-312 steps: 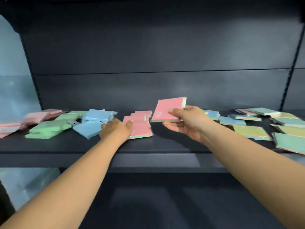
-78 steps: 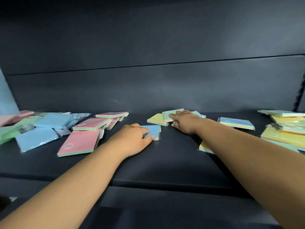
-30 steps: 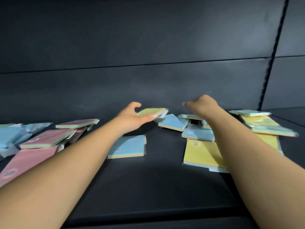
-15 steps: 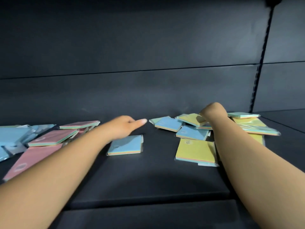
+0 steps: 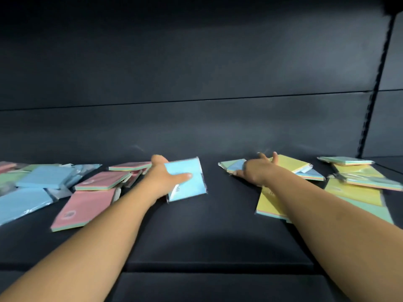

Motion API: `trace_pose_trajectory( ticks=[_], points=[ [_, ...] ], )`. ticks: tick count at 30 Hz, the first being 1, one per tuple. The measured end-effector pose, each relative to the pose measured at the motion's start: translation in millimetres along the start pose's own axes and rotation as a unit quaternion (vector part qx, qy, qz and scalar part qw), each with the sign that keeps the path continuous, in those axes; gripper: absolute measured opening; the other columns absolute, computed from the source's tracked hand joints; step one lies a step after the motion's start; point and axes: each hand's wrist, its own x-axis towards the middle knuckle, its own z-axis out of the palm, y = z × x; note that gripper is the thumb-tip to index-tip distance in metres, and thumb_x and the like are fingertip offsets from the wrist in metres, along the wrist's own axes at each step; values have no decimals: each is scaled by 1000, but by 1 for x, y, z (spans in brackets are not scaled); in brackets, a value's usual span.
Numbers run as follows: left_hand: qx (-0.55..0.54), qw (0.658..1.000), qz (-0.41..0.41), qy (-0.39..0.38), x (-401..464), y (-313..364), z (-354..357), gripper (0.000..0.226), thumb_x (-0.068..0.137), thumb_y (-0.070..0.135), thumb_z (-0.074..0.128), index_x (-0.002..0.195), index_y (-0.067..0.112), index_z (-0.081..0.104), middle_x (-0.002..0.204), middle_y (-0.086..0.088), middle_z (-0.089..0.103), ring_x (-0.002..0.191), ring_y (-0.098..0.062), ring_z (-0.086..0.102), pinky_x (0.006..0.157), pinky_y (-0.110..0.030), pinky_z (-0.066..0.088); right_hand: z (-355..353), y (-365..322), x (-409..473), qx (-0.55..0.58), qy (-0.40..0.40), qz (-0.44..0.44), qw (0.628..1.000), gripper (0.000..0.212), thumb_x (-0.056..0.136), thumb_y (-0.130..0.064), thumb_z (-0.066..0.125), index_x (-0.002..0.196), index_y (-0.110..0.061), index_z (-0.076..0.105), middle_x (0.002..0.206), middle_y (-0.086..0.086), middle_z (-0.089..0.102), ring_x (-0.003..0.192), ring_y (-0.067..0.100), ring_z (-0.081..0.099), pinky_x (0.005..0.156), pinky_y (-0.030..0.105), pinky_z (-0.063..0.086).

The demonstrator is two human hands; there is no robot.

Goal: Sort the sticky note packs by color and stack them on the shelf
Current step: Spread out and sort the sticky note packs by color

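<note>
While both arms reach over the dark shelf, the left hand holds a blue sticky note pack, with the thumb lying across its top face and the other fingers hidden under it; the pack is tilted and raised a little from the shelf surface, near the middle. To the left of this hand lie several pink packs, some overlapping one another, and further left are blue packs in clear wrappers, with a bit of green at the far edge. The right hand is spread with straight fingers and rests on a small heap of packs, touching a yellow pack with its fingertips and a blue-green pack near its thumb side; it grips nothing. Under the right forearm lies a larger yellow pack flat on the shelf. At the far right is a loose pile of yellow and green packs, overlapping and slightly blurred.
</note>
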Motion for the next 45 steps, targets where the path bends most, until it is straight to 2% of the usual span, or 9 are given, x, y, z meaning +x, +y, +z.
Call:
trace_pose_trajectory(
  ticks=[4, 8, 13, 19, 22, 26, 34, 40, 45],
  points=[
    [-201, 978, -50, 5, 5, 2, 0, 42, 85, 17, 66, 107, 14, 31, 92, -4, 51, 70, -14, 54, 54, -29, 43, -3, -3, -8, 85, 44, -72, 993, 59, 93, -61, 26, 113, -20, 63, 115, 1, 58, 125, 24, 43, 110, 43, 19],
    [-260, 964, -60, -5, 7, 0, -2, 23, 86, 2, 60, 105, 9, 50, 101, -12, 62, 72, -16, 59, 62, -28, 46, -5, -11, -15, 171, 24, -95, 980, 39, 89, -65, 35, 72, -35, 53, 80, -12, 49, 100, 24, 41, 88, 33, 30],
    [-272, 961, -20, 49, 7, 2, -9, 7, 87, 6, 61, 94, 7, 60, 80, -3, 62, 67, -14, 58, 62, -25, 46, -7, -12, -18, 106, -12, -48, 993, 68, 91, -58, 41, 146, -21, 27, 153, 3, 29, 139, 27, 27, 109, 35, 23],
    [-316, 946, -58, 38, 16, 8, -6, 15, 89, 9, 60, 104, 7, 56, 93, -8, 62, 69, -15, 58, 69, -29, 50, -13, -14, -15, 280, -35, -14, 959, 67, 84, -38, 66, 138, -11, 38, 82, 3, 62, 72, 17, 58, 73, 27, 41],
    [-306, 949, -75, 22, 32, 13, 2, 20, 89, 8, 60, 107, 2, 54, 99, -12, 59, 80, -22, 59, 79, -31, 45, -14, -8, -9, 316, -37, -7, 948, 52, 80, -36, 71, 116, 0, 58, 87, 12, 65, 66, 20, 54, 70, 27, 40],
    [-234, 966, -104, 21, 64, 8, 19, 19, 86, 10, 65, 94, -4, 56, 101, -18, 61, 90, -26, 59, 79, -35, 49, -16, 5, -8, 400, 0, -1, 916, 19, 88, -21, 62, 101, -10, 54, 91, 8, 59, 79, 24, 54, 59, 27, 40],
    [138, 990, -7, 34, 74, 19, 25, 58, 91, 33, 55, 136, -1, 41, 142, -16, 44, 130, -30, 41, 104, -34, 32, -17, 15, 7, 477, 81, 50, 874, 17, 88, -7, 43, 103, -15, 42, 94, 10, 49, 84, 26, 48, 68, 30, 36],
    [160, 982, 100, -1, 23, 50, -13, 19, 92, 34, 51, 96, 20, 63, 96, -6, 57, 92, -23, 53, 81, -27, 38, -19, 1, -6, 625, 5, 10, 780, 28, 92, 3, 41, 74, -14, 53, 88, 12, 56, 77, 24, 58, 53, 28, 47],
    [309, 936, 166, 37, -61, 21, -31, 23, 89, 46, 46, 104, 33, 58, 108, 14, 64, 103, -14, 57, 87, -28, 46, -28, -41, 6, 729, -18, 17, 684, 26, 93, 5, 41, 75, -9, 54, 78, 9, 57, 72, 20, 59, 51, 27, 53]
  ],
)
